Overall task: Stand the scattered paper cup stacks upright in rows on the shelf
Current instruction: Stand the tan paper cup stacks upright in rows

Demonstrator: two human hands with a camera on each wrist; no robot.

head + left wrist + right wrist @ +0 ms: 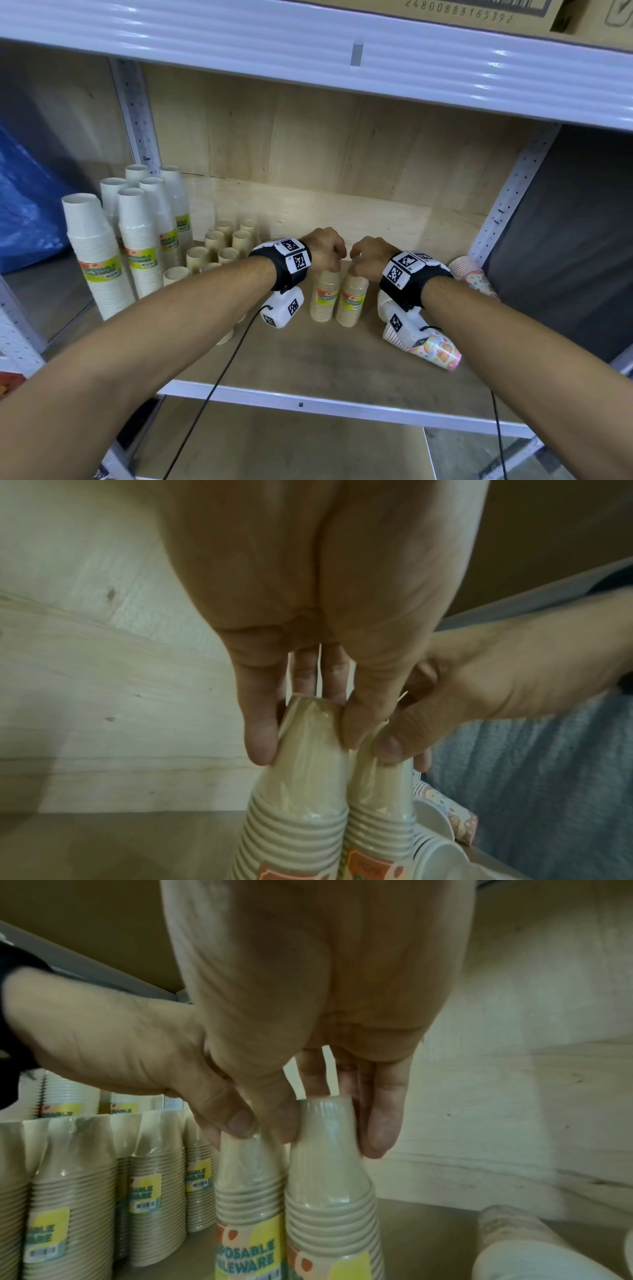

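Observation:
Two tan paper cup stacks in clear wrap stand upright side by side mid-shelf. My left hand [330, 255] grips the top of the left stack [323, 301] from above; in the left wrist view its fingers [260, 739] pinch that stack [301, 783]. My right hand [368, 260] grips the top of the right stack [352, 305]. In the right wrist view its fingers [380, 1131] close round that stack's top [329, 1177], and the left-hand stack [250, 1183] stands touching it.
Tall white cup stacks [137, 246] and rows of tan stacks [219, 246] stand upright at the left. Patterned pink cup stacks lie on their sides at the right [438, 349] and back right [474, 274]. The wooden shelf [308, 363] has bare board behind the hands.

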